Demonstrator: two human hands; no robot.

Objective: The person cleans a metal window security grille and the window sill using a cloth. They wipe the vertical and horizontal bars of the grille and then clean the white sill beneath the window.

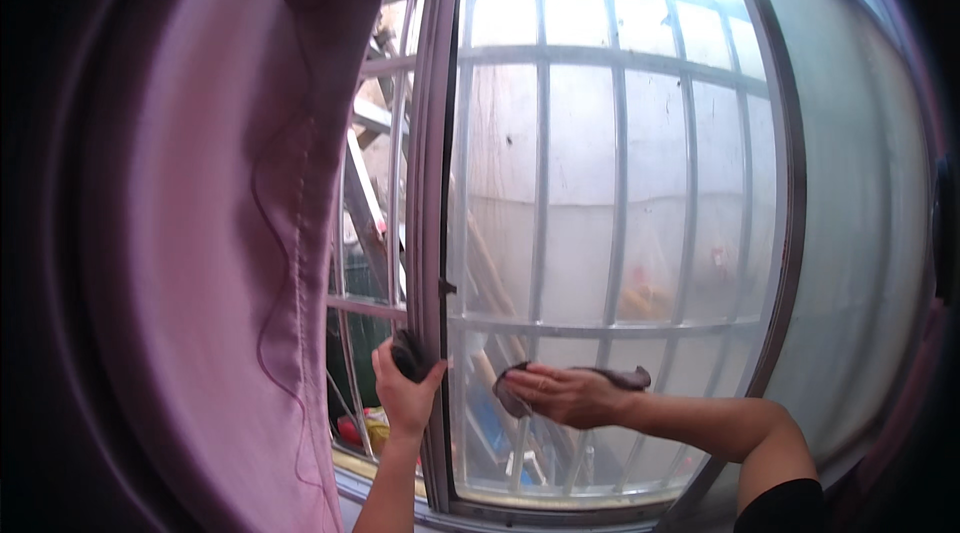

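Observation:
My right hand (566,392) lies flat with fingers together, pressing a dark grey-brown cloth (514,399) against the lower part of a window pane (577,270). A loose end of the cloth shows behind the wrist, to the right. My left hand (405,390) grips a dark, rounded object (409,354) at the window's upright metal frame (431,195). What that object is, I cannot tell; fingers and palm partly cover it. The left thumb rests along the frame's edge. The pane looks hazy, with small dark specks and streaks.
A pink satin curtain (202,233) with a loose thread hangs at the left. Metal security bars (619,180) stand beyond the glass. A frosted panel (840,195) fills the right side. Outside, planks (491,270) lean beside blurred coloured items. The window's bottom track (555,518) runs below.

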